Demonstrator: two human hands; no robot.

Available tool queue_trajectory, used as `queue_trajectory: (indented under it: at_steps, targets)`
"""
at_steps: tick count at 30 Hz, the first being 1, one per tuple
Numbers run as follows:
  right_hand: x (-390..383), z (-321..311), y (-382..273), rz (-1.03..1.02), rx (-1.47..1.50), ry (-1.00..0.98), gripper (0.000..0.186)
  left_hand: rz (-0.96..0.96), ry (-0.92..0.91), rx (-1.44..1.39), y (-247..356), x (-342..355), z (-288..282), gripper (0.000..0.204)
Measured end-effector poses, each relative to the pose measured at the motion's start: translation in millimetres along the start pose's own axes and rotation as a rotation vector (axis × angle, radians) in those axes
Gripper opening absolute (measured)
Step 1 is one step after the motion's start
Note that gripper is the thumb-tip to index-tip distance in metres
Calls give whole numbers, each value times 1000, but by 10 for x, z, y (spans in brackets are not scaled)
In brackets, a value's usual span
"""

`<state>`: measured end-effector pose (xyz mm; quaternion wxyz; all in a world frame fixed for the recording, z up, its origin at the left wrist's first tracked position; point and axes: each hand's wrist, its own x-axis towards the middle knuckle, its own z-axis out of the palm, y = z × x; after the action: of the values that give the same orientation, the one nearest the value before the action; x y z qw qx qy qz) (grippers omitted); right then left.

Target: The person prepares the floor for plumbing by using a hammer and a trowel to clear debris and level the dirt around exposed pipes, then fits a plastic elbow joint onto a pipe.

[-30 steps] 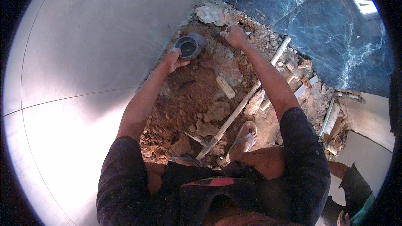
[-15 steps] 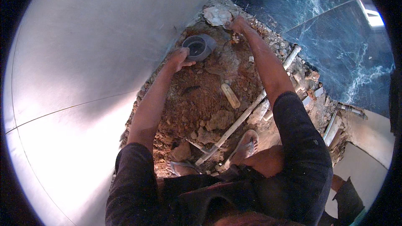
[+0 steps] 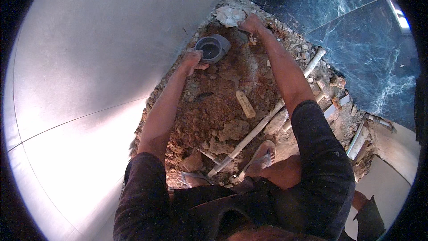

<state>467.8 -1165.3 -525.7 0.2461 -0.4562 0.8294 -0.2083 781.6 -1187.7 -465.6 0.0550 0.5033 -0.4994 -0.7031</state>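
A grey plastic pipe fitting (image 3: 212, 49) with a round open mouth stands in the dug-up earth near the pale wall. My left hand (image 3: 194, 60) is closed on the near left side of its rim. Farther off to the right, my right hand (image 3: 253, 24) has its fingers curled down at the edge of a pale, flat lump of rubble (image 3: 230, 16). Whatever those fingers hold, if anything, is hidden. Between my forearms a short yellowish bar (image 3: 245, 104) with a rounded end lies on the soil.
A long pale pipe (image 3: 252, 135) runs diagonally across the dirt in front of my sandalled feet. Broken stones (image 3: 234, 129) lie around it. On the left rises a pale wall (image 3: 98, 49); dark blue marbled tiles (image 3: 352, 49) border the rubble on the right.
The view has shifted slightly. My right hand has moved a little at the pale lump; my left hand keeps its place on the pipe fitting.
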Motion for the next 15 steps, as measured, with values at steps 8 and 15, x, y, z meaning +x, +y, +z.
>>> queue_trajectory:
  at_steps: [8, 15]
  targets:
    - [11, 48, 214, 62, -132, 75, 74, -21, -70, -33, -41, 51, 20, 37]
    - [-434, -206, -164, -16, -170, 51, 75, 91, -44, -85, -250, 43, -59, 37]
